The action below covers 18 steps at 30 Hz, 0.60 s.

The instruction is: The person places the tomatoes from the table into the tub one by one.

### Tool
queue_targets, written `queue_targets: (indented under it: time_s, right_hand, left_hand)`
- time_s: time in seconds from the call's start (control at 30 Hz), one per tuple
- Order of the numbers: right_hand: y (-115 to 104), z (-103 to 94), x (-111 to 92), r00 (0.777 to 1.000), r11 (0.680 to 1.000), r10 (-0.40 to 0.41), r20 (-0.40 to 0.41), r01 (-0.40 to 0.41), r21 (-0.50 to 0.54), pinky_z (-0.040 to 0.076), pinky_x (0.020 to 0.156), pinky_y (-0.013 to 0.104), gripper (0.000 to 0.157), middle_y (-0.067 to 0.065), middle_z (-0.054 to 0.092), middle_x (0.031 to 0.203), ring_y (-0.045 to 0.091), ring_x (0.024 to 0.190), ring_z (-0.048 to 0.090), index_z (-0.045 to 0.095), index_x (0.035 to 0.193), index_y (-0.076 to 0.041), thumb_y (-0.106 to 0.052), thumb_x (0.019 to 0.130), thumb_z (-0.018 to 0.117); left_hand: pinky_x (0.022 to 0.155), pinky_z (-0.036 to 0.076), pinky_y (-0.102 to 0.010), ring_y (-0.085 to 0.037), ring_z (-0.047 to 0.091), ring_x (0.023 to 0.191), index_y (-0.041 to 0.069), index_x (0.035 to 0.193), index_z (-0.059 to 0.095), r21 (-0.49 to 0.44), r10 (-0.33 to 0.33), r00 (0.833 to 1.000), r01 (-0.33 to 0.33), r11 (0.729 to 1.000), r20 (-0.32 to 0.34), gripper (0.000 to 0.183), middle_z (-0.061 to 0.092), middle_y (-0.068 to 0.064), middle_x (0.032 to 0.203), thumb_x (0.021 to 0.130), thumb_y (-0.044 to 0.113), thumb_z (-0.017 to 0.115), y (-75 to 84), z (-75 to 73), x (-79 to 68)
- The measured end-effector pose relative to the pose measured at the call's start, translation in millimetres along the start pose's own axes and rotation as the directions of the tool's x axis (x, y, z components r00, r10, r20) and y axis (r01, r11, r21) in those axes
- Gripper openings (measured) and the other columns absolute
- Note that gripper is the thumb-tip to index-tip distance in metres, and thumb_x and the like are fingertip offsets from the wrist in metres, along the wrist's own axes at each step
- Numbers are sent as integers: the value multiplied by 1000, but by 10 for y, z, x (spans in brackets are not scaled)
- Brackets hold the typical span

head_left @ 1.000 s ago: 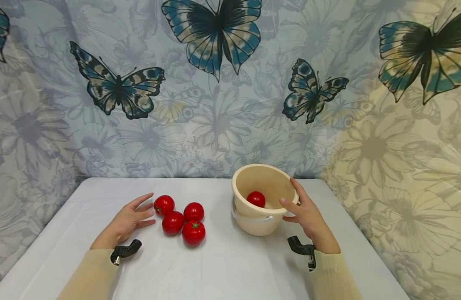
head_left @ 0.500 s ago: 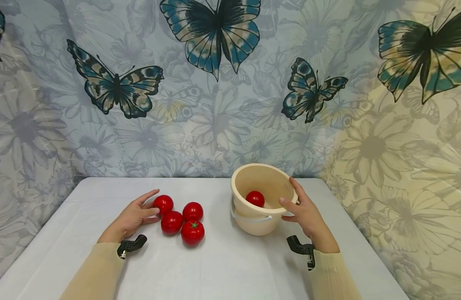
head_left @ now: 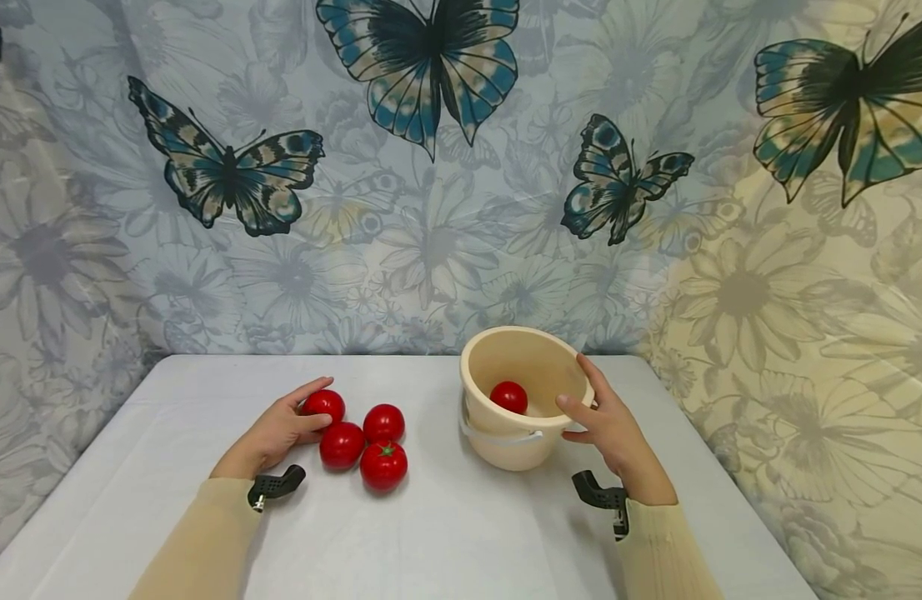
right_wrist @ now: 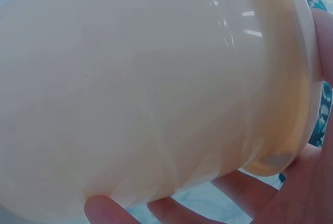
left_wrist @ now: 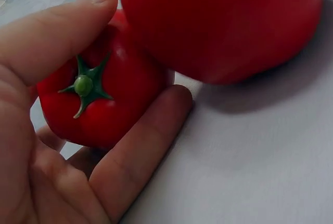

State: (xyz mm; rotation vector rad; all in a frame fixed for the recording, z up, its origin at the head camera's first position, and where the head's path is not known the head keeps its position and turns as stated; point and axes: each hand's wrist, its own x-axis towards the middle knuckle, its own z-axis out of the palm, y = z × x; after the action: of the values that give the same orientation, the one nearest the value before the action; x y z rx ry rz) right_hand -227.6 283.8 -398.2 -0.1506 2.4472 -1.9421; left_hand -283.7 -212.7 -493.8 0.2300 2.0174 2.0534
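Note:
On the left, my left hand [head_left: 277, 429] has its thumb and fingers round the far-left red tomato [head_left: 323, 406]. The left wrist view shows this tomato's green star-shaped stem [left_wrist: 84, 85] facing the palm. Several more red tomatoes cluster just right of it, among them a front one [head_left: 383, 466] with its stem up and a middle one [head_left: 342, 446]. My right hand [head_left: 618, 433] grips the rim of a cream bucket [head_left: 509, 446], thumb over the edge and fingers along the outside. The bucket leans toward the viewer's side, and a single tomato [head_left: 509, 397] lies inside.
A white cloth covers the table [head_left: 461, 542]. The bucket's white handle [head_left: 506, 435] hangs down across its front. Behind the table rises a backdrop [head_left: 438, 267] printed with butterflies and flowers. Black camera mounts [head_left: 277, 483] sit at both wrists.
My left hand has moved right and its fingers have closed round the far-left tomato. The right hand keeps its grip on the bucket, with only a slight shift of the whole view.

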Motion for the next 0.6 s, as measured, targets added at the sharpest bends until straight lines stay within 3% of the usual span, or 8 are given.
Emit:
queue_targets:
  time_s: [0.6]
  right_hand:
    - [-18, -4, -10, 1000, 1000, 5, 6, -5, -1, 55, 80, 60, 85, 17, 8, 163, 50, 129, 42, 10, 162, -25, -22, 98, 65]
  left_hand:
    - [86, 57, -39, -32, 54, 113, 6, 155, 33, 48, 11, 1000, -10, 999, -28, 70, 37, -27, 145, 95, 8, 68, 30, 32, -42]
